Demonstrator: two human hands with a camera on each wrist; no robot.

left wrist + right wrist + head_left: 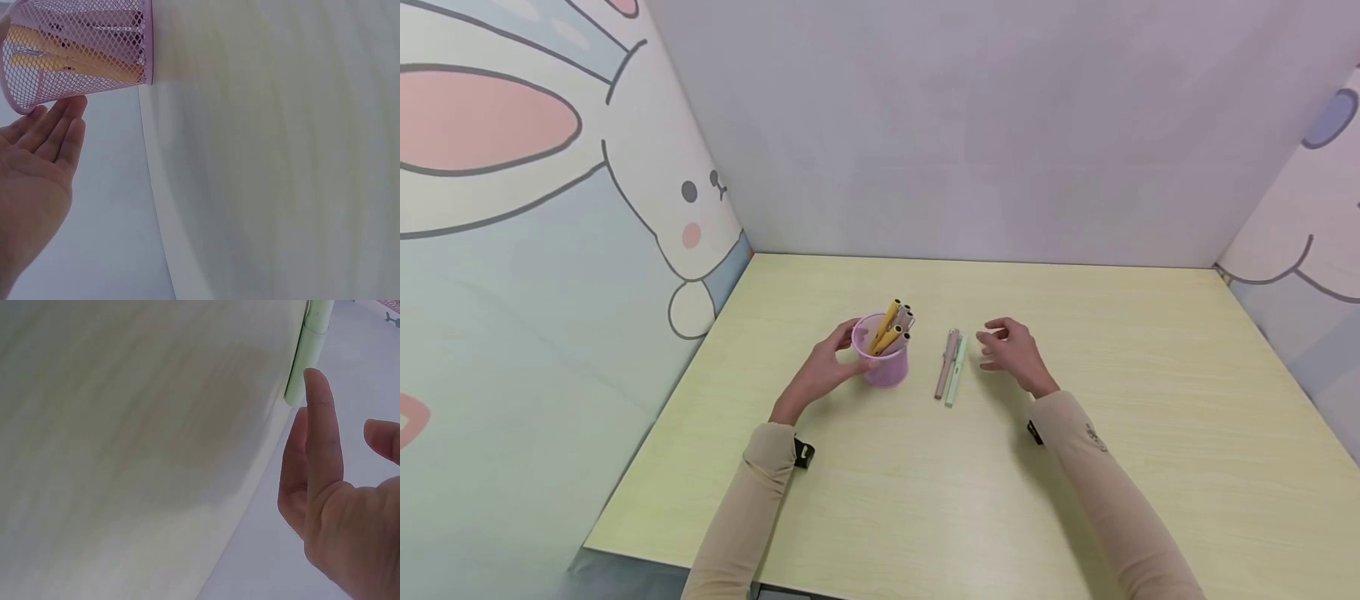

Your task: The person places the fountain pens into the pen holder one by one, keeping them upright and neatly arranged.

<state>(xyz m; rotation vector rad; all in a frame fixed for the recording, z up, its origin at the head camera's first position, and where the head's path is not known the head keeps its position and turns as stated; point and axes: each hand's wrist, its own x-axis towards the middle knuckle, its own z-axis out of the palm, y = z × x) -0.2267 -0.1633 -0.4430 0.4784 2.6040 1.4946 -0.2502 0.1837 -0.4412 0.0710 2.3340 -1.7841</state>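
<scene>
A pinkish-purple mesh pen holder (886, 372) stands upright on the table, with several yellow pens (887, 325) and dusty-pink pens (901, 319) leaning in it. My left hand (822, 370) holds it from the left, thumb on the near side and fingers around the far side. Through the mesh in the left wrist view, yellow pens (81, 60) show. Right of the holder, a dusty-pink pen (947, 364) and a mint-green pen (957, 372) lie side by side. Just right of the green one hovers my right hand (1015, 356), fingers loosely bent, nothing between them.
The pale wood-patterned table (1150, 400) meets a plain light wall (970, 150) at the back. A wall with a cartoon rabbit (662, 183) borders the left side, and another printed wall (1315, 233) the right.
</scene>
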